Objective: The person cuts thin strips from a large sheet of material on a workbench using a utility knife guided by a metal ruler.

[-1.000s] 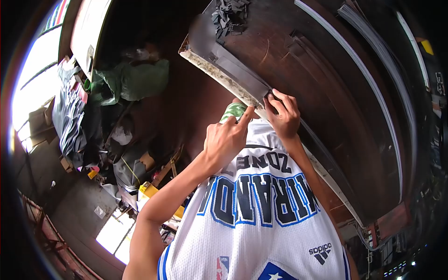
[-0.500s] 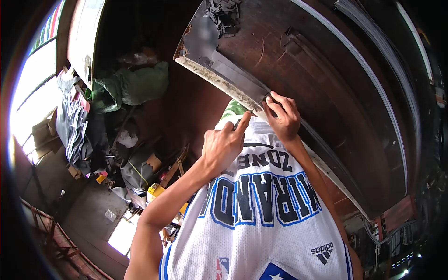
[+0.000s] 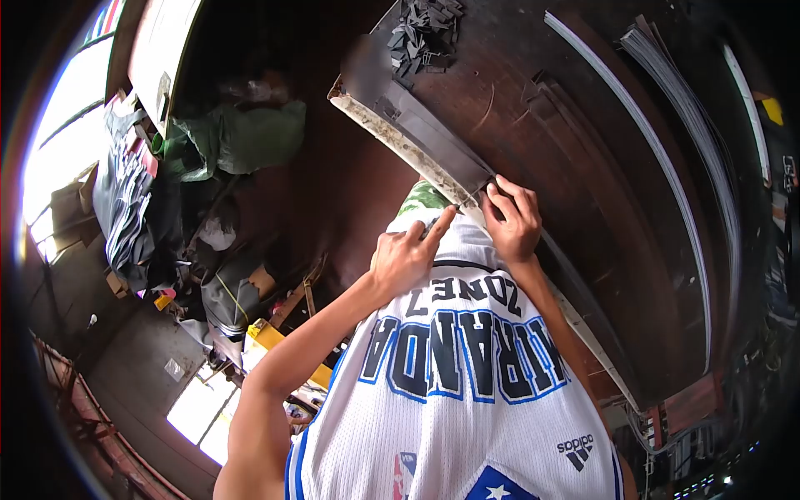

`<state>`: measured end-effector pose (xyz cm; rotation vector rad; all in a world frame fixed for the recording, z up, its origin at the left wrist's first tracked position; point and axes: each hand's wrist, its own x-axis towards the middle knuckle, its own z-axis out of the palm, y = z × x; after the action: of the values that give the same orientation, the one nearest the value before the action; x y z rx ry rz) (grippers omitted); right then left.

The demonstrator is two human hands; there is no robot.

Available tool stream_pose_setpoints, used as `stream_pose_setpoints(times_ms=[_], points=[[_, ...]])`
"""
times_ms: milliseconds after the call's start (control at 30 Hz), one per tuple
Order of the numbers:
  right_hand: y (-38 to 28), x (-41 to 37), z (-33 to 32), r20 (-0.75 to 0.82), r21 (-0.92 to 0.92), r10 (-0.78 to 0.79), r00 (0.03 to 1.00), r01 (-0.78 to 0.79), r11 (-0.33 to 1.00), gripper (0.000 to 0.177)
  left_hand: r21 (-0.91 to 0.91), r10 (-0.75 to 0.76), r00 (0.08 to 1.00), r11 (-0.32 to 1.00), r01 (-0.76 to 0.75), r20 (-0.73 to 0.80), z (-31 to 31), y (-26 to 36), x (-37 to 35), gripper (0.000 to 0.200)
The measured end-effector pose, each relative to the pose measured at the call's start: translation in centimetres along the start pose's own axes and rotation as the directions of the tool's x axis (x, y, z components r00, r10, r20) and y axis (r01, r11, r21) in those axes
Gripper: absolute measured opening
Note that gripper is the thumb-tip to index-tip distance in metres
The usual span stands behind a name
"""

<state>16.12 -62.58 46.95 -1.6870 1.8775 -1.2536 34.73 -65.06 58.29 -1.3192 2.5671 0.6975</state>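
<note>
A long dark strip (image 3: 433, 137) lies along the worn pale edge of a dark wooden table (image 3: 583, 167). My right hand (image 3: 514, 218) is bent over the strip's near end, fingertips pinching it against the table edge. My left hand (image 3: 402, 257) is just left of it, off the table over my jersey. Its fingers are closed around a small thin grey tool (image 3: 430, 225), and the index finger points up at the spot where the strip ends. What kind of tool it is I cannot tell.
A heap of small dark offcuts (image 3: 427, 29) sits at the table's far corner. Long thin strips (image 3: 658, 142) run down the table's right side. Below on the left the floor holds green bags (image 3: 242, 137), bundles of cloth (image 3: 125, 208) and a yellow object (image 3: 267, 337).
My left hand has slid slightly down and back from the table edge, then returned with the index finger toward the strip's end. My right hand has stayed on the strip.
</note>
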Motion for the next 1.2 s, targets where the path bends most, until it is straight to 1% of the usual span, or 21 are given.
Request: stream_pose_setpoints(times_ms=[33,133,167,233,267,300,400,467,500,567,733,867,933,1033,1133,1167,1200], points=[[0.0,-0.1,-0.1,0.007,-0.005,0.001,1.000,-0.001,1.000,0.019,-0.003,0.008,1.000,1.000,-0.008,-0.003,0.0,-0.1,0.0,0.062],[0.2,-0.2,0.1,0.002,-0.011,-0.004,1.000,0.004,1.000,0.018,0.020,-0.022,0.997,1.000,0.023,-0.072,-1.3,0.0,1.2,0.048],[0.2,-0.3,0.1,0.002,-0.002,-0.005,1.000,0.005,1.000,0.018,0.022,-0.024,0.999,0.999,0.025,-0.043,-2.6,0.2,2.0,0.044],[0.2,-0.3,0.3,-0.011,-0.013,-0.011,1.000,0.010,1.000,0.018,0.055,0.031,0.997,0.998,-0.027,-0.072,-3.9,-0.2,3.4,0.041],[0.2,-0.3,0.3,-0.012,-0.015,-0.006,1.000,0.005,1.000,0.018,0.022,0.069,0.996,0.997,-0.068,-0.056,-4.2,-0.8,4.0,0.040],[0.3,-0.4,0.4,-0.012,-0.016,0.003,1.000,-0.003,1.000,0.019,-0.024,0.096,0.992,0.995,-0.099,-0.083,-4.3,-1.4,4.6,0.040],[0.3,-0.5,0.4,-0.019,-0.029,0.004,1.000,-0.005,1.000,0.019,0.027,0.102,0.994,0.994,-0.101,-0.040,-5.2,-1.1,4.8,0.040],[0.5,-0.4,0.3,-0.015,-0.040,0.001,1.000,-0.001,0.999,0.019,0.066,0.054,0.998,0.997,-0.051,-0.043,-4.8,-0.4,4.4,0.041],[0.5,-0.4,0.3,-0.010,-0.047,-0.006,1.000,0.006,0.999,0.019,0.064,0.063,0.997,0.996,-0.061,-0.037,-4.6,0.0,4.1,0.041],[0.3,-0.4,0.2,-0.004,-0.057,-0.008,1.000,0.008,0.998,0.018,0.034,0.005,0.999,0.999,-0.004,-0.031,-4.2,1.2,3.7,0.042],[0.0,-0.2,-0.3,0.028,-0.050,0.000,1.000,0.002,0.999,0.016,0.050,-0.035,0.999,0.998,0.037,-0.032,-3.5,2.8,3.6,0.040],[0.1,-0.1,-0.4,0.036,-0.019,0.001,0.999,-0.001,1.000,0.014,0.063,-0.039,0.999,0.997,0.038,0.020,-4.2,3.1,4.1,0.041],[0.2,-0.2,-0.3,0.033,-0.019,0.004,0.999,-0.003,1.000,0.013,0.066,-0.066,0.988,0.996,0.057,0.138,-4.7,3.3,4.6,0.050],[-0.1,-0.1,-0.5,0.022,-0.014,0.021,1.000,-0.020,1.000,0.012,0.078,-0.073,0.975,0.995,0.058,0.208,-5.2,3.8,5.1,0.052],[-0.2,-0.3,-0.5,0.067,-0.001,0.005,0.998,-0.005,1.000,0.011,0.081,-0.104,0.957,0.993,0.085,0.272,-5.6,4.2,5.3,0.055],[0.0,-0.4,-0.4,0.065,0.003,0.016,0.998,-0.016,1.000,0.011,0.087,-0.104,0.954,0.993,0.082,0.282,-5.5,4.4,5.5,0.055],[0.1,-0.5,-0.4,0.085,0.012,0.015,0.996,-0.016,1.000,0.013,0.139,-0.115,0.958,0.987,0.080,0.264,-5.3,4.6,5.6,0.052]])
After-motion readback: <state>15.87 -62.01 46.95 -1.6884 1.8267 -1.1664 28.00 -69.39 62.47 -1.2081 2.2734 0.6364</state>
